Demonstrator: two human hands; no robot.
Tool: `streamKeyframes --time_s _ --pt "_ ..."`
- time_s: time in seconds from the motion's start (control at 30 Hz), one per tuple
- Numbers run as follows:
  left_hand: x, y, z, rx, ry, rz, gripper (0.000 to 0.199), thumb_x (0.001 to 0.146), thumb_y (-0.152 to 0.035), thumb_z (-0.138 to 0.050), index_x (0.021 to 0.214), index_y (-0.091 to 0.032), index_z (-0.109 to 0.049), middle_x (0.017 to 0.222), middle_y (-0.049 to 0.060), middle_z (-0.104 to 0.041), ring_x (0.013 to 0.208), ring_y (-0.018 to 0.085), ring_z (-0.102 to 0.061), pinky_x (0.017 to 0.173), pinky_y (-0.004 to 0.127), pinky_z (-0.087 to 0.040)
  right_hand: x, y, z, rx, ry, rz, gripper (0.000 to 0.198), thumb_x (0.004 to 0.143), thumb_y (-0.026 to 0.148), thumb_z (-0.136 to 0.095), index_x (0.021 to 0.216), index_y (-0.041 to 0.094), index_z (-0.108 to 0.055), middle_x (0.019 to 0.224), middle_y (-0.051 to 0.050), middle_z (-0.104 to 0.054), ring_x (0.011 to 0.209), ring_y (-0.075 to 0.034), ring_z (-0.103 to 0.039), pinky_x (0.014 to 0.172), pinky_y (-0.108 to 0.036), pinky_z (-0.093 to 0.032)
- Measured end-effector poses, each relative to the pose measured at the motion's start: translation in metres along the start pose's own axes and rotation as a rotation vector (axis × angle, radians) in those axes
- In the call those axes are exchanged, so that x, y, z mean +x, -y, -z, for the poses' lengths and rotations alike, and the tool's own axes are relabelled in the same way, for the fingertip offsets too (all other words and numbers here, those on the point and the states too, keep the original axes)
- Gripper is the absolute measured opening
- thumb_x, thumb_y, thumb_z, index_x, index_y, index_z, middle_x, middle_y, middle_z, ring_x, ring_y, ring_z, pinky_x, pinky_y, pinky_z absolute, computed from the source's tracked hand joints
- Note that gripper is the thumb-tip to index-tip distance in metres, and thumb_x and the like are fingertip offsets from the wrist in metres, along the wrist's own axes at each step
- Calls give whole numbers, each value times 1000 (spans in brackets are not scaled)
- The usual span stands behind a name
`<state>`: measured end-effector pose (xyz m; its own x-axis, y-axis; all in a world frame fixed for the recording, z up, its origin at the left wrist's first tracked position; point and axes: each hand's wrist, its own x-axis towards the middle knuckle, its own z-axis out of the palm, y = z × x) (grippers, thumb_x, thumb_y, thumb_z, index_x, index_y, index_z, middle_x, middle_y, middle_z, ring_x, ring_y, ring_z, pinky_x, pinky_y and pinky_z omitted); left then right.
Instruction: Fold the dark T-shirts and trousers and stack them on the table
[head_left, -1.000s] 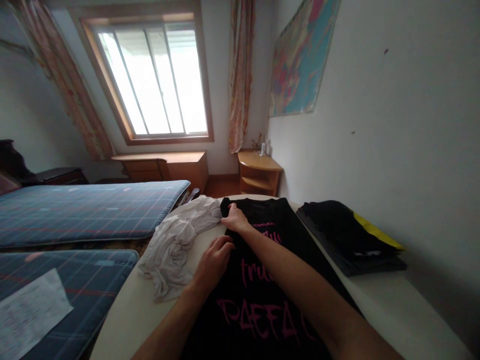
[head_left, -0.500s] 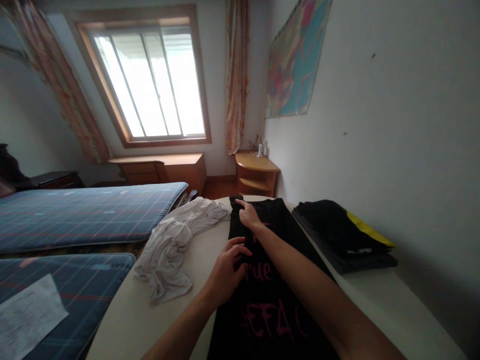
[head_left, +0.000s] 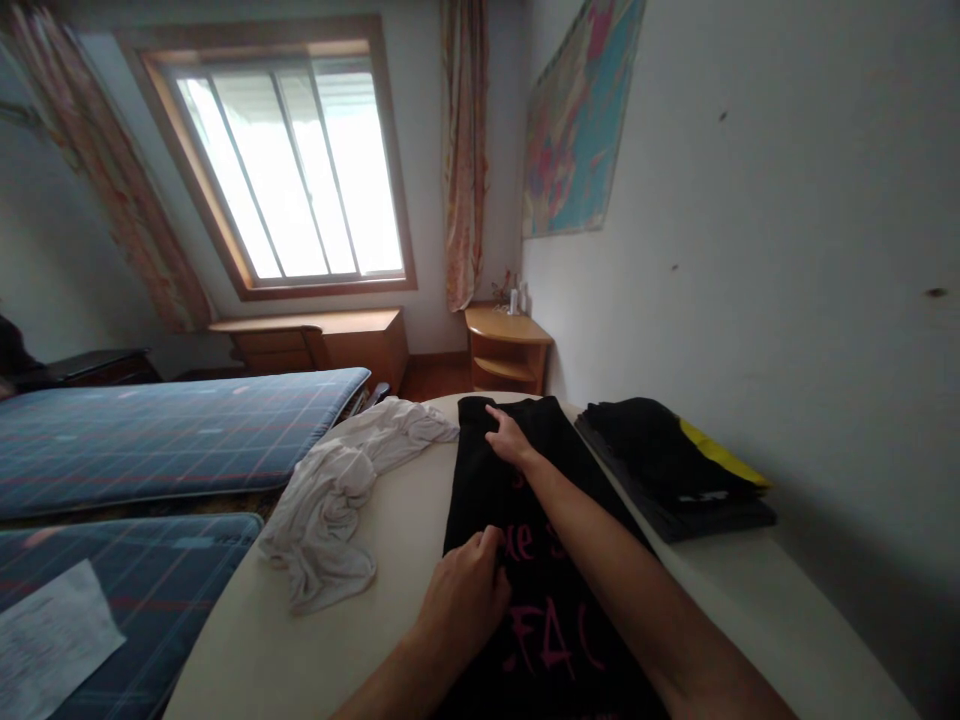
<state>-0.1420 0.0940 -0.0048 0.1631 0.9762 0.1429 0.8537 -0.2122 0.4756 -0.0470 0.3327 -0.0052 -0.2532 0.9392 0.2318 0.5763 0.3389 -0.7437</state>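
A black T-shirt with pink lettering lies lengthwise on the pale table, folded into a long strip. Over its left side my left hand is closed, its fingers curled against the cloth; the fingertips are partly hidden. Farther up, my right hand rests on the far end of the shirt, index finger stretched out and thumb apart. My right forearm crosses above the lettering and covers part of it.
A crumpled white garment lies on the table to the left. At the right stands a stack of folded dark clothes with a yellow patch, near the wall. Beds with plaid mattresses adjoin the left side.
My left hand has moved nearer to me along the shirt, and its fingers have curled closed. My right hand has shifted slightly right and down from the shirt's far left corner.
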Motion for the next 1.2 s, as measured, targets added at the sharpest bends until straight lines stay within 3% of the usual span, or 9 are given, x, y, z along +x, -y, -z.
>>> streamKeyframes --time_s 0.1,0.2,0.3,0.43,0.53,0.7,0.8,0.97,1.2 --pt "4 -3 0 -186 -59 -29 18 84 -12 -52 97 -24 -56 93 2 -68 83 19 -66 74 28 -49 3 -1 2 -10 20 10 78 73 5 -52 149 13 -43 155 -11 -42 144 -19 -37 119 -33 -27" --pt "5 -2 -4 -254 -37 -64 13 90 -16 -52 97 -23 -60 95 3 -69 86 19 -66 78 29 -50 2 -6 2 -29 40 -24 74 73 7 -57 146 11 -48 158 -16 -36 145 -24 -35 119 -35 -27" --pt "1 2 -10 -221 3 -178 27 94 -14 -45 111 -25 -63 102 4 -69 95 19 -65 87 31 -51 -2 -12 4 -43 62 -54 65 74 11 -63 138 10 -57 157 -20 -35 144 -28 -37 118 -38 -29" --pt "-3 6 -8 -69 85 -404 47 85 -3 -47 118 -31 -66 128 2 -61 109 21 -60 97 34 -50 -9 -19 16 -43 85 -35 55 77 10 -62 132 15 -63 147 -14 -51 136 -24 -48 114 -36 -35" --pt "-3 7 4 8 151 -491 44 82 -2 -50 112 -29 -68 133 2 -59 111 21 -58 98 34 -50 -18 -25 26 -40 125 -14 47 80 11 -61 127 17 -65 130 -9 -66 121 -21 -61 105 -33 -44" --pt "1 9 21 67 215 -626 30 90 -8 -51 104 -27 -68 130 1 -61 105 19 -60 92 30 -52 -38 -29 34 -54 211 22 34 82 20 -67 116 21 -72 106 -5 -75 99 -21 -70 90 -31 -53" --pt "4 11 20 61 175 -649 24 96 -14 -49 104 -27 -67 127 1 -63 103 18 -62 90 30 -52 -42 -25 33 -56 226 64 32 84 17 -64 114 22 -73 106 -3 -76 96 -19 -71 91 -31 -54" --pt "7 8 6 -15 43 -559 24 98 -14 -48 110 -25 -65 127 3 -62 108 18 -60 95 31 -50 -37 -21 31 -67 134 97 40 88 10 -54 123 20 -69 128 -6 -68 122 -21 -60 109 -34 -42" --pt "-4 1 6 59 182 -635 30 92 -16 -57 114 -34 -67 138 -2 -56 118 22 -55 98 39 -47 -43 -24 29 -87 126 80 38 89 15 -56 125 20 -67 125 -6 -70 115 -19 -65 103 -30 -47"
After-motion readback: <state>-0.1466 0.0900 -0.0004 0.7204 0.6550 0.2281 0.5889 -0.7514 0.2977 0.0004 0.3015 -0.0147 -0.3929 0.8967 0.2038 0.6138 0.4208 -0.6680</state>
